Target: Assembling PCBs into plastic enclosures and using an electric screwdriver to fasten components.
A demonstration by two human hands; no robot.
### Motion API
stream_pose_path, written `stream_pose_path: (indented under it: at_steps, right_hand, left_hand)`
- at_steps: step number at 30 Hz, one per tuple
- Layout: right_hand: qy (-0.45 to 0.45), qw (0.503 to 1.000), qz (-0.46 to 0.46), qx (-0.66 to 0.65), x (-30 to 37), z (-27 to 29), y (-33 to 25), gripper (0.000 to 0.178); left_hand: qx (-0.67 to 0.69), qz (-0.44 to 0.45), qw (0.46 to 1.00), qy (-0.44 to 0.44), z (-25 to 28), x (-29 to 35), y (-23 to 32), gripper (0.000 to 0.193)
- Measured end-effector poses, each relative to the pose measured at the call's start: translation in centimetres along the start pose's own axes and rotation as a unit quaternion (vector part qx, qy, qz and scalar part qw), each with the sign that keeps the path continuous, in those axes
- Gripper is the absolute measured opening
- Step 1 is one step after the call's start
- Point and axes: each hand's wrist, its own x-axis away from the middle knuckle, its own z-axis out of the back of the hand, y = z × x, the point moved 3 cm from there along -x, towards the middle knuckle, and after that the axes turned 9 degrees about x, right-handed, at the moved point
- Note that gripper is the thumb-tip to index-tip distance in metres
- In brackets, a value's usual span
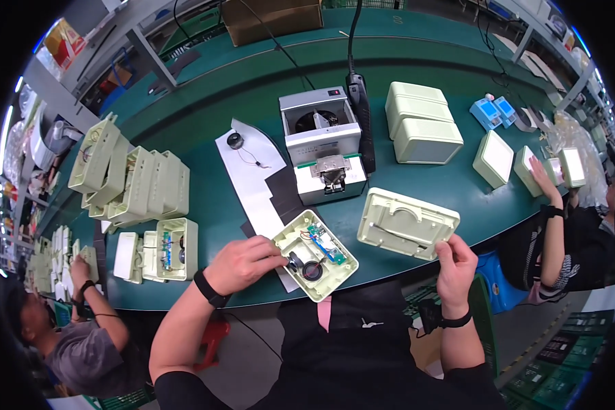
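Observation:
In front of me, at the table edge, lies an open pale-green plastic housing (295,240) with a green circuit board (329,247), thin wires and a round black speaker (312,271) inside. My left hand (247,263) is closed at its left wall, fingertips beside a small black part; whether they also grip that part is hidden. My right hand (456,266) pinches the lower right corner of a matching pale-green cover (406,224). The cover is tilted, its ribbed inner face showing, apart from the housing.
Beyond the housing stands a grey machine (320,133) with a black cable. Closed pale-green boxes (427,140) sit right of it; stacked open housings (133,181) stand left. A loose speaker (235,141) lies on white paper (242,178). Co-workers sit on both sides, one hand (543,179) touching a box.

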Motion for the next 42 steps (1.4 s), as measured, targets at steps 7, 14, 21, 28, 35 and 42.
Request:
stream_pose_path:
  at_steps: [7, 14, 21, 28, 35, 42]
  right_hand:
    - [-0.026, 0.988, -0.089, -0.123, 1.9, -3.7, -0.4, 0.023]
    - [-0.212, 0.872, -0.285, -0.336, 4.3, -8.1, -2.7, 0.033]
    - [-0.43, 0.773, -0.388, -0.259, 5.2, -8.8, -4.1, 0.025]
    - [-0.276, 0.932, 0.227, 0.061, 2.0, -10.3, -11.6, 0.018]
    - [-0.395, 0.917, 0.045, -0.022, 3.1, -12.1, -10.8, 0.018]
    - [-0.321, 0.941, 0.07, 0.086, 2.6, -12.4, -9.8, 0.008]
  left_hand:
    - [0.014, 0.113, 0.976, 0.184, 0.8, 0.8, 2.3, 0.031]
    - [0.59, 0.258, 0.695, 0.318, -8.1, 0.9, 9.0, 0.094]
    - [0.627, 0.041, 0.712, 0.314, -9.3, -2.1, 8.2, 0.151]
    - [0.616, 0.143, 0.73, 0.26, -10.3, -0.9, 10.1, 0.151]
    - [0.442, 0.222, 0.799, 0.343, -13.0, 4.4, 9.4, 0.079]
    - [0.366, 0.225, 0.845, 0.318, -7.9, 4.5, 11.3, 0.037]
